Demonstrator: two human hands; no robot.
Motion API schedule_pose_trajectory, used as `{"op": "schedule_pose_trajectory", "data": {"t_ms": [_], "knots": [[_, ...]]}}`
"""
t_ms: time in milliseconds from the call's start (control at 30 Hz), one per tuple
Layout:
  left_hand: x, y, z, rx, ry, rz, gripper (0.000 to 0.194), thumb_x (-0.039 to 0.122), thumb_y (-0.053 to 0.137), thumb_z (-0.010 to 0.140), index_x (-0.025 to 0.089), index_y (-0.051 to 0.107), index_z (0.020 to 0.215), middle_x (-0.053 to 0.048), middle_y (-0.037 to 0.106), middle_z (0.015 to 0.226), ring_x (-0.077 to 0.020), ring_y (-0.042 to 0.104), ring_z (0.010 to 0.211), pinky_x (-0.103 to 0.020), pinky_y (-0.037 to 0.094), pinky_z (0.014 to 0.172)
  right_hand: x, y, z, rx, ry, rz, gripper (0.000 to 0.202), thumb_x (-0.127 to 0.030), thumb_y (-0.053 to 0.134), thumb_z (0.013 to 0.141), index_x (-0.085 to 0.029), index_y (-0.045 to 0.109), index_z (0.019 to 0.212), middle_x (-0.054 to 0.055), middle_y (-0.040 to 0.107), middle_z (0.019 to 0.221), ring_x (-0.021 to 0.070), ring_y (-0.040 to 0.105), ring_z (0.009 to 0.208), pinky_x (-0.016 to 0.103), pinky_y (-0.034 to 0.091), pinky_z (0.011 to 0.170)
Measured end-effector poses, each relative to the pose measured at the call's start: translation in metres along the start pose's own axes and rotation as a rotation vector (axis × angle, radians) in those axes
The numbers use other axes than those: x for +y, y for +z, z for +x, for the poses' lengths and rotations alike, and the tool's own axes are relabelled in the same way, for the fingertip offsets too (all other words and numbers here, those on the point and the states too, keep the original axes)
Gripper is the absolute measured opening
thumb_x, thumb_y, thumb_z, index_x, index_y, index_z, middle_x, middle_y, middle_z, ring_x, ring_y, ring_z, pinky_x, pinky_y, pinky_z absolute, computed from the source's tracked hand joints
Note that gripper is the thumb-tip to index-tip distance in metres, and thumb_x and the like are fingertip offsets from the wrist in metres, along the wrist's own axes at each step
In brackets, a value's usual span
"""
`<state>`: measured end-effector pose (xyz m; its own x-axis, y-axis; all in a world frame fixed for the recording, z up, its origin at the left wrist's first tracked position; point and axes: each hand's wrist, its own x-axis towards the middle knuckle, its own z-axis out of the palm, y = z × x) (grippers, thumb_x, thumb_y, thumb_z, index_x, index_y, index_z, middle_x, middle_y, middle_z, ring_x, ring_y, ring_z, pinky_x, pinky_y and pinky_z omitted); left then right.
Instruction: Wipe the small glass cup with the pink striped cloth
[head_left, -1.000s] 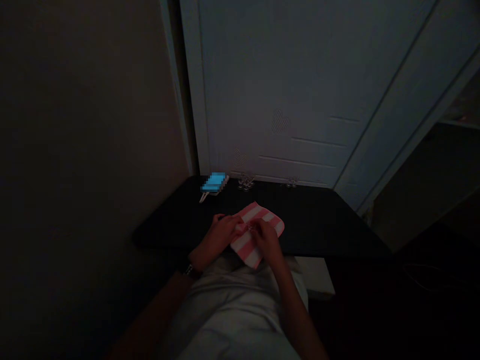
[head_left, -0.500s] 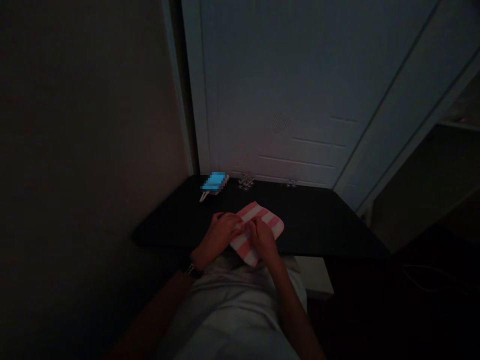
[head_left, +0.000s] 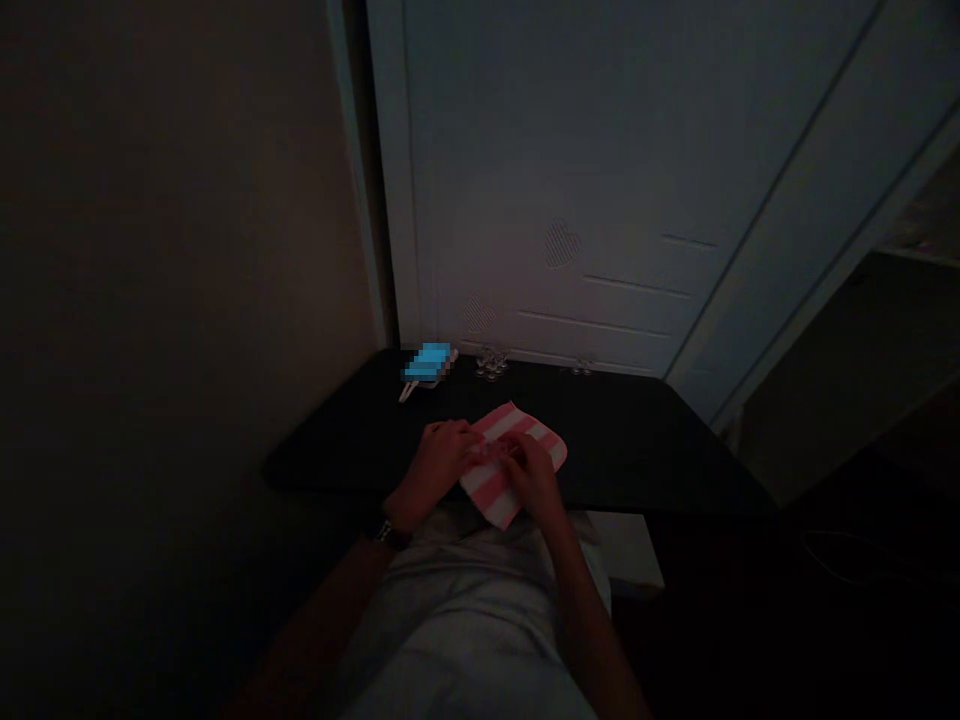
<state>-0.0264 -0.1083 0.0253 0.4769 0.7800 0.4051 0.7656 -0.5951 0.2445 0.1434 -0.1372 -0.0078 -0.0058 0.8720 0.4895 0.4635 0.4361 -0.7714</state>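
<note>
A pink-and-white striped cloth (head_left: 491,487) lies at the front edge of the black table, one corner hanging toward my lap. My left hand (head_left: 448,452), with a dark band on the wrist, rests over the cloth's left side, its fingers closed on something small that I cannot make out. From the right, my right hand (head_left: 528,468) reaches over the cloth's middle with bent, closed fingers close to the left fingertips. Between the hands there seems to be something small and clear, too dim to tell.
On the black table (head_left: 637,440), a phone with a blurred blue screen (head_left: 427,362) lies at the back left. Clear shiny pieces (head_left: 492,364) sit by the white panel, with a smaller group (head_left: 582,367) to their right. A white box (head_left: 634,552) is below the front edge.
My right hand has shifted slightly right, and the gap between the fingertips looks a little wider. The cloth and the things at the back lie as before.
</note>
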Motion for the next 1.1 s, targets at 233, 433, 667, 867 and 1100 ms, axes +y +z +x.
{"op": "schedule_pose_trajectory", "data": {"t_ms": [233,433,667,867,1100], "knots": [[0.003,-0.002,-0.002,0.024,-0.006,-0.111,0.019,0.028,0.056,0.078,0.021,0.066,0.093,-0.007,0.062,0.095,-0.0195,0.056,0.090,-0.030,0.041,0.081,-0.002,0.004,0.002,0.035,0.053,-0.053,0.014,-0.023,0.051,0.080,-0.018,0.057,0.091,0.005,0.061,0.087,0.0168,0.055,0.080,0.028,0.042,0.074],[0.007,0.006,-0.014,0.105,-0.067,-0.165,0.023,0.028,0.052,0.081,0.021,0.063,0.100,-0.005,0.061,0.099,-0.0182,0.056,0.093,-0.031,0.041,0.085,-0.003,0.004,0.001,0.034,0.036,-0.026,0.017,-0.028,0.053,0.080,-0.018,0.057,0.093,0.003,0.062,0.083,0.0153,0.056,0.074,0.026,0.042,0.069],[0.011,0.010,-0.017,0.132,-0.090,-0.184,0.022,0.027,0.051,0.082,0.022,0.062,0.100,-0.005,0.060,0.101,-0.0182,0.055,0.094,-0.031,0.041,0.086,-0.003,0.003,-0.001,0.063,0.012,-0.097,0.013,-0.026,0.054,0.079,-0.019,0.058,0.090,0.004,0.059,0.086,0.0171,0.053,0.080,0.029,0.041,0.074],[0.009,0.015,-0.020,0.153,-0.086,-0.233,0.023,0.030,0.054,0.080,0.022,0.062,0.100,-0.005,0.060,0.104,-0.0188,0.055,0.096,-0.031,0.042,0.086,-0.002,0.004,-0.002,0.072,0.009,-0.235,0.010,-0.024,0.050,0.082,-0.018,0.058,0.080,0.006,0.057,0.085,0.0194,0.050,0.086,0.032,0.039,0.079],[0.005,0.015,-0.022,0.150,-0.104,-0.382,0.022,0.028,0.054,0.080,0.022,0.064,0.099,-0.004,0.062,0.104,-0.0191,0.057,0.097,-0.031,0.043,0.087,-0.006,0.007,-0.001,0.108,0.016,-0.323,0.027,-0.032,0.041,0.087,-0.018,0.054,0.069,0.005,0.056,0.075,0.0190,0.050,0.081,0.031,0.038,0.077]]}}
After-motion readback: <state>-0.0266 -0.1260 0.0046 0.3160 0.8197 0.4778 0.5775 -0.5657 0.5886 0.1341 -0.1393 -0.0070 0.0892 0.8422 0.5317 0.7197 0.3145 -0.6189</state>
